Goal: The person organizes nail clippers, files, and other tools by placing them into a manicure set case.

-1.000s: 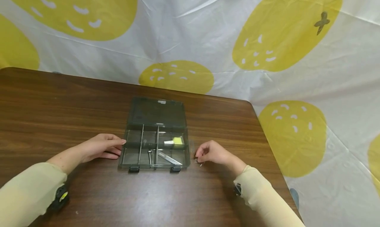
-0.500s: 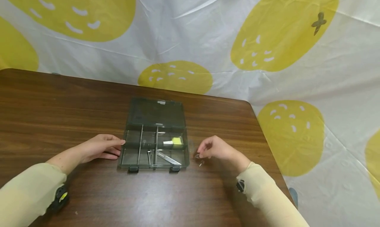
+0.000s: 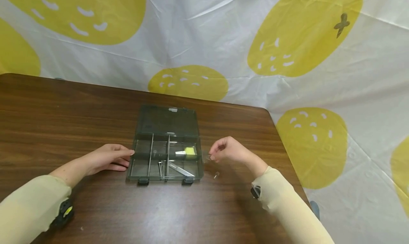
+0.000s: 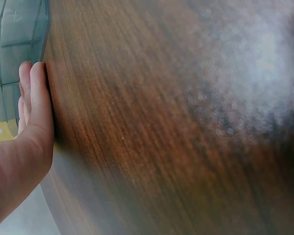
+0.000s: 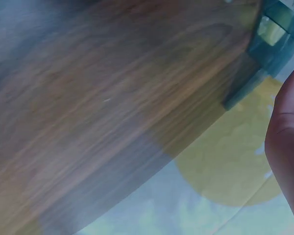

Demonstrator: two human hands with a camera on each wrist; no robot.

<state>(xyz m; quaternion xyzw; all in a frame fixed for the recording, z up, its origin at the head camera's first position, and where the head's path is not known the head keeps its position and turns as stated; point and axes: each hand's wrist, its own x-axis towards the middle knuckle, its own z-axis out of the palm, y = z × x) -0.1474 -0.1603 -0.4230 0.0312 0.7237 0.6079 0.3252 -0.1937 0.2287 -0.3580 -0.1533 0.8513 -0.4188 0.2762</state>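
A grey see-through divided box (image 3: 139, 168) lies on the table with its lid (image 3: 167, 120) folded back. My left hand (image 3: 110, 157) touches the box's left wall with its fingertips, the fingers nearly straight, as the left wrist view also shows. Just beyond the right wall, my right hand (image 3: 228, 151) pinches a small thin shiny piece (image 3: 209, 156); I cannot tell its kind. Inside the box are a yellow block with a white end (image 3: 190, 151), a forked metal pin (image 3: 161, 168) and a flat silver strip (image 3: 181, 169). The right wrist view shows only part of the right hand (image 5: 289, 127).
A small shiny piece (image 3: 216, 175) lies on the brown wooden table (image 3: 159, 215) right of the box. Two black latches (image 3: 143, 181) stick out at the box's front. A white cloth with yellow shapes (image 3: 211, 31) hangs behind the table and along its right side.
My right hand has lifted the thin piece from the table and moved slightly away from me, leaving the other small piece behind. The left hand stays at the box.
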